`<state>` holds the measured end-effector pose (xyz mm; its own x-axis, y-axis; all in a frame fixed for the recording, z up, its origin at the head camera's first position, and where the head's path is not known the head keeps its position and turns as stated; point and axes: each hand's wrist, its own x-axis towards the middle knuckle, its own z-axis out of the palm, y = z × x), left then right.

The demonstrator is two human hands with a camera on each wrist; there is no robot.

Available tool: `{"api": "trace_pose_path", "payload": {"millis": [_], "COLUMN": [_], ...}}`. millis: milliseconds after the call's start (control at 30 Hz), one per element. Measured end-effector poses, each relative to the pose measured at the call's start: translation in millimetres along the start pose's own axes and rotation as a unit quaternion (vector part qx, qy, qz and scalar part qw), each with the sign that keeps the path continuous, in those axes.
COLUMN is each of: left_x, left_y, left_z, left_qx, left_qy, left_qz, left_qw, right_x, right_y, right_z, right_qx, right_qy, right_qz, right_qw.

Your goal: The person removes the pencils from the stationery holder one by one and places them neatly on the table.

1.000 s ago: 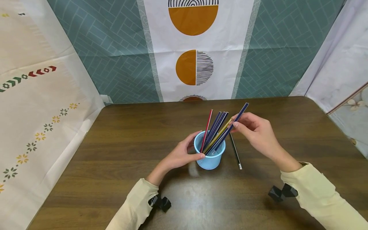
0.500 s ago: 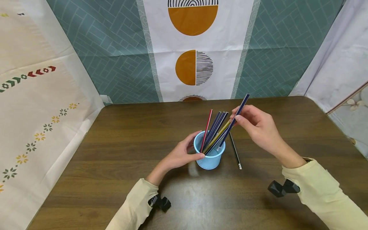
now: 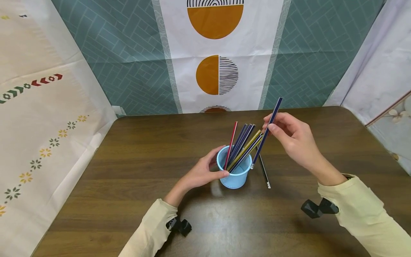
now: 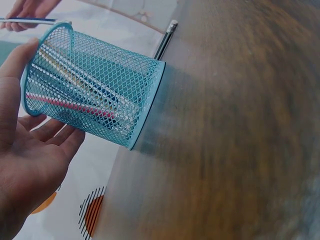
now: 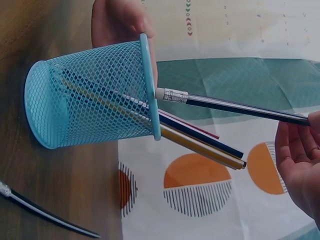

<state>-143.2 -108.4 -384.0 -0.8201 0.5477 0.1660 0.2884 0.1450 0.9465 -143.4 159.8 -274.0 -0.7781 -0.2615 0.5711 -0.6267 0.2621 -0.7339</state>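
A light blue mesh pencil cup stands on the wooden table. My left hand holds it at the left side, thumb at the near rim and fingers round the far side. Between thumb and fingers my right hand pinches a dark blue striped pencil. Its eraser end points down and, in the right wrist view, sits right at the cup's rim. Inside the cup lean a red pencil, a gold pencil and several dark blue ones, tilted to the right.
Right of the cup a dark pencil with a white eraser lies on the table. Patterned cloth hangs behind the table's far edge, with pale cloths at both sides. A black wrist camera is strapped to each sleeve.
My right hand has moved up and slightly right, drawing the dark blue pencil out of the cup until its eraser end is at the rim. The left hand and cup have stayed put.
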Motion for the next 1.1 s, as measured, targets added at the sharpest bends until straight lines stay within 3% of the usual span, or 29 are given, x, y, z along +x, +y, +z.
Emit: {"api": "trace_pose_path", "payload": {"millis": [300, 667, 1100], "left_x": [0.5, -0.7, -0.5], "left_y": [-2.2, -2.3, -1.5], "left_z": [-0.9, -0.7, -0.3], "left_qx": [0.009, 0.005, 0.006], "left_qy": [0.002, 0.001, 0.003], "left_qz": [0.001, 0.003, 0.004], "left_qw": [1.0000, 1.0000, 1.0000], "right_x": [-2.4, -7.2, -11.6], "right_y": [8, 22, 44], "right_z": [-5, -10, -17], "right_qx": [-0.028, -0.021, -0.060], "right_qy": [-0.008, 0.021, -0.003], "right_qz": [0.021, 0.050, 0.101], "right_qw": [0.9993, 0.9983, 0.9931]}}
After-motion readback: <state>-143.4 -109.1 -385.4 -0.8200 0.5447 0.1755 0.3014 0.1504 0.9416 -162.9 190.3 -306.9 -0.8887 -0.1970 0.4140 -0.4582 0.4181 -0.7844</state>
